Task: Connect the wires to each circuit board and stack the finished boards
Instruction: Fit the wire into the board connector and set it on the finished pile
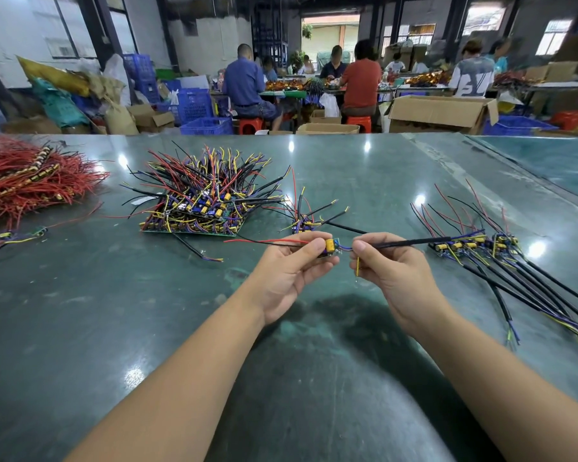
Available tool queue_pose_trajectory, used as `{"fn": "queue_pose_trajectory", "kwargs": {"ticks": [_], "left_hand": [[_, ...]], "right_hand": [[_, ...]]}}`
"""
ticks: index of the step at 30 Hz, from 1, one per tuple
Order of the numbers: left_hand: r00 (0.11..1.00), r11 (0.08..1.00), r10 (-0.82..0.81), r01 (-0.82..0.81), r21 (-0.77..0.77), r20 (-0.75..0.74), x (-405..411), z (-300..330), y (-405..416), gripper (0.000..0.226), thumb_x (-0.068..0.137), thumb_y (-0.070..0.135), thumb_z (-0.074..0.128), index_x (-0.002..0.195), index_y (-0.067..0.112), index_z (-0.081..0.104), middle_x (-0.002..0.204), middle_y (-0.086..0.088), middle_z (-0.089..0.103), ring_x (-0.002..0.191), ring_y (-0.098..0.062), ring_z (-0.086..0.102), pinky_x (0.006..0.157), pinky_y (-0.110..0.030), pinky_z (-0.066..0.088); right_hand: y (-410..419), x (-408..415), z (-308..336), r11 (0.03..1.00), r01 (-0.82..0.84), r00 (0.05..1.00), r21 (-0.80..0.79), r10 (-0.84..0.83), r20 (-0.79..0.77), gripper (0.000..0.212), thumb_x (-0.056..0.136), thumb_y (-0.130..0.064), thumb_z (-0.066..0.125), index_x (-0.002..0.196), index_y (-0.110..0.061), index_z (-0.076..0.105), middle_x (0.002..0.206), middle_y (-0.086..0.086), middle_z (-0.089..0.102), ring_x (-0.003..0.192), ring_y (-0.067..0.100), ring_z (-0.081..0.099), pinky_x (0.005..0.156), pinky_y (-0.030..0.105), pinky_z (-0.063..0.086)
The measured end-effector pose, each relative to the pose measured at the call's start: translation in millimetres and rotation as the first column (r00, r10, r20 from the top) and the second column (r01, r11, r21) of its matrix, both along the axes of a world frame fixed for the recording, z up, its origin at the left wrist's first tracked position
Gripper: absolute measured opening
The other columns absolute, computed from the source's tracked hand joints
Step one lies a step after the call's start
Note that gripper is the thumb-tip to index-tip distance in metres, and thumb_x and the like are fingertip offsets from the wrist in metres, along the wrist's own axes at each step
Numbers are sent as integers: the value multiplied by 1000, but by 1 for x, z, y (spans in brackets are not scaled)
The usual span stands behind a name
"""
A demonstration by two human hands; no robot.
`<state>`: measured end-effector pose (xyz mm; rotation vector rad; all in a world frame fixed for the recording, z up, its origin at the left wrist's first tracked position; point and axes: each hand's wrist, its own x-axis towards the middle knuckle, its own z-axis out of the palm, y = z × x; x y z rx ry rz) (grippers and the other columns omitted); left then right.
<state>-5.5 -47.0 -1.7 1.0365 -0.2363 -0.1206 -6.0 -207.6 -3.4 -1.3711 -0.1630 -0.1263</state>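
Board and cable held between both hands at frame centre.
Left hand (289, 268) grips a small circuit board (329, 247); right hand (389, 266) pinches its black cable (410, 242). Blue crate (207, 125) upper left, contents hidden.

- Hands: two, a left hand (289, 266) and a right hand (385, 265); one small circuit board (329, 249) held between them
- Board heaps on the green table (81, 311): one large pile (201, 201); one small cluster (302, 223); one laid-out row (474, 245); boards within each too tangled to count
- Red wire bundle (24, 175): one
- Seated workers beyond the table: at least five; further ones too blurred to count
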Motion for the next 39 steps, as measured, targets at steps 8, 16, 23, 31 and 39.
{"fn": "queue_pose_trajectory", "kwargs": {"ticks": [8,16,23,31,39], "left_hand": [[997,992,69,-70,108,18,-1,-1,-2,19,94,-1,48,94,7,65,73,-4,68,67,-12,68,67,-18,56],[997,979,35,-48,200,63,-3,-3,-3,19,89,4,58,100,15,67,81,2,68,71,-12,65,70,-20,54],[986,926,87,-133,354,142,-3,-7,-4,30,79,-4,70,103,14,63,70,5,69,66,-8,64,64,-18,51],[955,772,65,-232,592,289,-4,-9,-5,31,73,6,79,97,21,66,78,7,60,67,-7,56,68,-20,49],[959,834,71,-208,511,275,-2,-6,2,21,74,13,78,93,15,69,86,5,67,75,-9,55,75,-25,47]], "right_hand": [[-3,-1,5,968,-73,991,240,98,-94,2,83,-3,63,82,-5,63,65,4,63,53,6,58,52,14,49],[-1,-2,4,954,-53,993,294,81,-84,8,84,0,61,77,-3,62,61,3,67,57,10,66,58,15,53],[1,-2,0,981,-58,994,184,73,-78,7,87,-3,62,80,-3,64,63,6,68,59,11,66,59,16,53],[-1,-2,0,997,40,996,61,-35,-86,9,85,-8,67,80,-1,65,58,4,66,53,12,63,56,18,52],[6,-7,3,996,-62,996,64,65,-53,11,87,-8,64,76,-5,64,60,6,67,52,11,62,55,19,52]]}}
